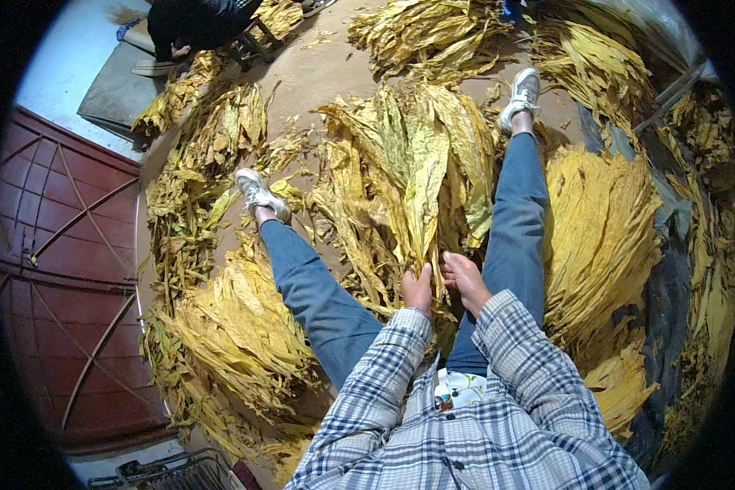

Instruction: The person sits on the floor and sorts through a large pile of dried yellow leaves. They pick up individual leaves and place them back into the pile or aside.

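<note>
Between my legs a bunch of dried yellow-green tobacco leaves [423, 200] fans out away from me, its stem ends toward my lap. My left hand [417, 291] is closed around the stems, thumb on top. Right beside it, my right hand [465, 282] has its fingers curled and pinched at the right edge of the same stems; its fingertips are partly hidden. Under and around the bunch lies a loose heap of tobacco leaves [351, 220], wrinkled and yellow-brown.
Larger piles of leaves lie beside my left leg [241, 322] and right leg [600, 229], with more piles [433, 37] ahead. A person in dark clothes [192, 28] sits at the far left. A red metal door [77, 286] stands at left, a wire basket [167, 472] at lower left.
</note>
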### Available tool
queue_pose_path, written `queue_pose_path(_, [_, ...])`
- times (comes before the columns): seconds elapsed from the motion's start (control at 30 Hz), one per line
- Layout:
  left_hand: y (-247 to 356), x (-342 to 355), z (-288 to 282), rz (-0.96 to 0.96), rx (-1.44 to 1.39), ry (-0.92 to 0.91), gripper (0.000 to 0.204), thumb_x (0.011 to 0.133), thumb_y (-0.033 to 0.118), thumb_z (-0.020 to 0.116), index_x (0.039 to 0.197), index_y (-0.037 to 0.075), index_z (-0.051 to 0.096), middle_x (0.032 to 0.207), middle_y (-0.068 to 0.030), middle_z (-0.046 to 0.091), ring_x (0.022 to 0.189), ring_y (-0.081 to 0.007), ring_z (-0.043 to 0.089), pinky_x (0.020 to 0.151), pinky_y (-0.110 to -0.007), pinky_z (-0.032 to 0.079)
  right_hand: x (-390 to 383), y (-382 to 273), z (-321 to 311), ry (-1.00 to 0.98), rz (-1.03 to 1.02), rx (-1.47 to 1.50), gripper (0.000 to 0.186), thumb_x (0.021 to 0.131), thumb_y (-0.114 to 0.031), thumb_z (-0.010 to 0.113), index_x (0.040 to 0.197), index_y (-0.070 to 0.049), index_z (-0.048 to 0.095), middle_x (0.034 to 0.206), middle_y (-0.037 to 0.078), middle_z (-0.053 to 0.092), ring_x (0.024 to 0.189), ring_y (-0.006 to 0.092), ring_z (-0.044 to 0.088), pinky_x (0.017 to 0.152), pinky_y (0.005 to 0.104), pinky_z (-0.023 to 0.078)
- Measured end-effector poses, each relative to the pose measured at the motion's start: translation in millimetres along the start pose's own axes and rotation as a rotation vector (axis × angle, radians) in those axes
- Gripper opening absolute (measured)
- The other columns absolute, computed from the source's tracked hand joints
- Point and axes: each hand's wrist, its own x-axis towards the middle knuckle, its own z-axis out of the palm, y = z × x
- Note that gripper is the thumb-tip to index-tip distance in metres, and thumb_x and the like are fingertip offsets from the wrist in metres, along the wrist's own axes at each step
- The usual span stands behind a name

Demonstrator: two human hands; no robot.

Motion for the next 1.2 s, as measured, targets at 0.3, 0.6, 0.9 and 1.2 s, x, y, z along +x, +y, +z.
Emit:
queue_pose_path(0.3, [1, -33, -20, -0.129, -0.328, -0.097, 0.021, 0.097, 0.019, 0.061, 0.109, 0.003, 0.055, 0.083, -0.0098, 0.066, 0.064, -0.0172, 0.063, 0.050, -0.029, 0.052, 19, -25, 7, 0.050, -0.074, 0.095, 0.016, 0.098, -0.012, 0.053, 0.108, 0.001, 0.055, 0.082, 0.006, 0.061, 0.067, 0.0100, 0.054, 0.058, 0.0272, 0.047])
queue_pose_path(0.6, [0, -25, -54, -0.271, -0.478, -0.167, 0.024, 0.101, 0.034, 0.058, 0.104, 0.011, 0.056, 0.077, -0.0031, 0.062, 0.061, -0.0129, 0.058, 0.044, -0.025, 0.042, -34, -111, 33, 0.193, -0.517, -0.086, 0.038, 0.102, -0.011, 0.048, 0.138, 0.001, 0.047, 0.083, 0.005, 0.066, 0.058, 0.0047, 0.054, 0.049, 0.0201, 0.044])
queue_pose_path(0.9, [18, 5, -44, -0.840, -0.992, -0.639, 0.047, 0.104, 0.045, 0.043, 0.121, 0.003, 0.057, 0.109, -0.0170, 0.063, 0.083, -0.0247, 0.065, 0.054, -0.027, 0.057, 18, -73, 26, 0.076, -0.191, -0.012, 0.037, 0.102, -0.012, 0.047, 0.135, 0.004, 0.048, 0.094, 0.010, 0.065, 0.064, 0.0122, 0.061, 0.053, 0.0237, 0.050])
queue_pose_path(1.2, [-32, 6, -78, -0.040, 0.421, -0.075, 0.069, 0.094, 0.042, 0.064, 0.139, -0.004, 0.042, 0.121, -0.0222, 0.057, 0.111, -0.0296, 0.056, 0.095, -0.043, 0.046, 1, -43, 6, 0.243, -0.097, 0.020, 0.013, 0.100, -0.014, 0.057, 0.109, -0.005, 0.054, 0.090, 0.004, 0.059, 0.069, 0.0119, 0.060, 0.055, 0.0268, 0.050])
